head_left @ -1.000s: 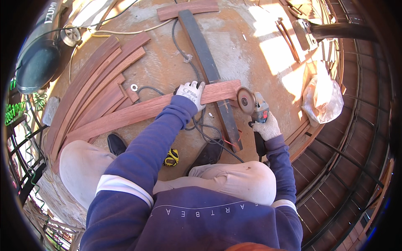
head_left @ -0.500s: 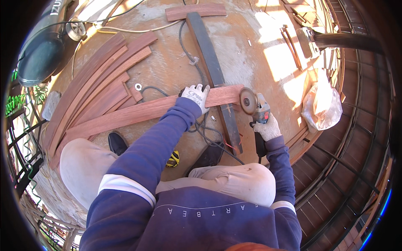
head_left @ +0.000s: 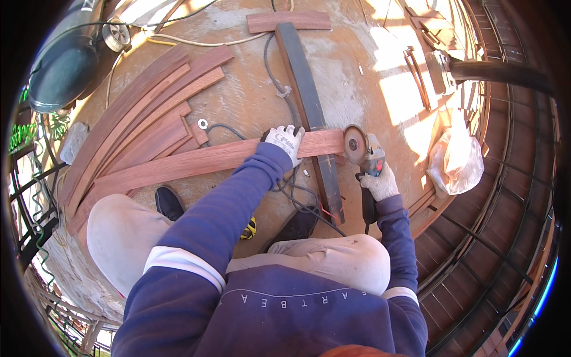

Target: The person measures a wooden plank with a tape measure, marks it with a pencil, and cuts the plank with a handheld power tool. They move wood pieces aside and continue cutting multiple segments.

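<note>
My left hand [head_left: 284,143], in a pale work glove, presses and grips a long reddish wooden board [head_left: 196,163]. The board lies diagonally across a dark beam [head_left: 297,83] on the floor. In my gloved right hand [head_left: 380,182] is an angle grinder [head_left: 372,154], its disc [head_left: 354,144] upright at the board's right end; whether it touches the wood or spins I cannot tell. A grey cable [head_left: 272,71] runs beside the beam and loops under the board. A small metal ring [head_left: 203,124] lies above the board. A yellow-and-black object [head_left: 250,229] is partly hidden behind my left forearm.
Curved reddish boards [head_left: 134,104] are piled at left, near a dark tank [head_left: 62,74] with a wheel. A short plank [head_left: 288,21] crosses the beam's far end. A clear plastic bag [head_left: 455,166] and a metal object [head_left: 440,74] sit at right, beside a dark barred surface [head_left: 499,178].
The view has shifted slightly, so the floor items sit lower and further right. The grinder's disc now appears more level with the board's end; my left hand keeps its hold.
</note>
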A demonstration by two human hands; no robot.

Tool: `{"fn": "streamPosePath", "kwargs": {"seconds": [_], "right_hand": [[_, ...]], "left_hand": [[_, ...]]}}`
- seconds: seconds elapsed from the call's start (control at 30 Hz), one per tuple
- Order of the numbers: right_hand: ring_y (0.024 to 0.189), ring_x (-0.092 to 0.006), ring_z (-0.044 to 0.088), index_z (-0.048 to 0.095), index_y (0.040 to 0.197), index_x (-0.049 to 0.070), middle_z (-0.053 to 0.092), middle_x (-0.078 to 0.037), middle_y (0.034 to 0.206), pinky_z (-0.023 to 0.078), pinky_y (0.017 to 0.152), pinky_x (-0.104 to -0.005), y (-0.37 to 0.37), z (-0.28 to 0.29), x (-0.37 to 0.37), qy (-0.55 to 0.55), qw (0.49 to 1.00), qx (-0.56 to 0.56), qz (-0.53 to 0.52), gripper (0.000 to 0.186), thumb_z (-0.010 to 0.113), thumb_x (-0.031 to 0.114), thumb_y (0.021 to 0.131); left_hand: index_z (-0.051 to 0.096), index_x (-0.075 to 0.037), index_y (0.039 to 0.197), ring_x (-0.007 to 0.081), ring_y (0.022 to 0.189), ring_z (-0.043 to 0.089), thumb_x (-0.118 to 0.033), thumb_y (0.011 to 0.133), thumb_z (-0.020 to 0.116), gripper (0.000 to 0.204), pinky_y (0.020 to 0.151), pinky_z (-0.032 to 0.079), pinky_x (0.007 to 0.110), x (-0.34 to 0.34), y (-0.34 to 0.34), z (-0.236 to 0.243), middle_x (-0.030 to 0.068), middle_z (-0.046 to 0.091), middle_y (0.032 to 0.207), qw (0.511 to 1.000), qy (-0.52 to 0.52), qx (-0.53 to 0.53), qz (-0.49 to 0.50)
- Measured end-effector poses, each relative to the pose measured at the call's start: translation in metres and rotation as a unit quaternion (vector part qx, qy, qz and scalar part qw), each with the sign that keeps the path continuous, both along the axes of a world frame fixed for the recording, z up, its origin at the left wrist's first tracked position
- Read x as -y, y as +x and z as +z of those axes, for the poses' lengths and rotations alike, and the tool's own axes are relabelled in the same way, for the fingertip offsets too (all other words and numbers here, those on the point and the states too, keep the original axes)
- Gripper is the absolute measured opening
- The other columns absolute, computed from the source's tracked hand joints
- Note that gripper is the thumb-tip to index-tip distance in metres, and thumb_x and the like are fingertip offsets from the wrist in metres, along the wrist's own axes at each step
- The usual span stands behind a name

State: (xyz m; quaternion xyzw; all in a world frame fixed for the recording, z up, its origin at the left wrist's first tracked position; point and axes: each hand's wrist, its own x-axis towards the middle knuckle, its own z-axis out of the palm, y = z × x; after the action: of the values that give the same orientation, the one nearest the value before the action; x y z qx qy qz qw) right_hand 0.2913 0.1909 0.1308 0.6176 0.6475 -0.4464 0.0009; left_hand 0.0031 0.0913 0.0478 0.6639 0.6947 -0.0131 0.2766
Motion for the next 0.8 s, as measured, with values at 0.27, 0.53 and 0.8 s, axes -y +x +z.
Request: {"fn": "streamPosePath", "kwargs": {"seconds": [0.27, 0.53, 0.8], "right_hand": [[0.085, -0.0172, 0.067, 0.062, 0.111, 0.0, 0.07, -0.008, 0.095, 0.055, 0.078, -0.0333, 0.002, -0.005, -0.003, 0.001, 1.0, 0.0, -0.001, 0.048, 0.081, 0.011, 0.069], [0.086, -0.0166, 0.067, 0.062, 0.113, 0.001, 0.071, -0.008, 0.097, 0.055, 0.078, -0.033, -0.005, -0.004, -0.006, 0.007, 1.0, 0.022, 0.009, 0.049, 0.082, 0.013, 0.069], [0.088, -0.0179, 0.067, 0.063, 0.114, 0.002, 0.072, -0.008, 0.099, 0.055, 0.08, -0.0337, 0.016, -0.01, 0.008, -0.004, 0.999, 0.036, 0.01, 0.05, 0.082, 0.013, 0.069]], "left_hand": [[0.049, -0.009, 0.145, 0.0293, 0.109, 0.062, -0.038, 0.091, 0.065, 0.063, 0.092, 0.051, 0.043, -0.001, 0.0, 0.004, 0.016, 0.06, 0.123, 1.0, 0.003, 0.006, 0.008], [0.049, -0.008, 0.145, 0.0303, 0.109, 0.062, -0.041, 0.085, 0.069, 0.071, 0.093, 0.05, 0.044, 0.0, 0.001, -0.006, 0.0151, 0.06, 0.121, 1.0, 0.007, 0.008, 0.014], [0.05, -0.007, 0.143, 0.0297, 0.108, 0.062, -0.041, 0.086, 0.069, 0.069, 0.091, 0.051, 0.044, 0.0, 0.003, -0.003, 0.0147, 0.06, 0.12, 1.0, 0.012, 0.006, 0.01]]}}
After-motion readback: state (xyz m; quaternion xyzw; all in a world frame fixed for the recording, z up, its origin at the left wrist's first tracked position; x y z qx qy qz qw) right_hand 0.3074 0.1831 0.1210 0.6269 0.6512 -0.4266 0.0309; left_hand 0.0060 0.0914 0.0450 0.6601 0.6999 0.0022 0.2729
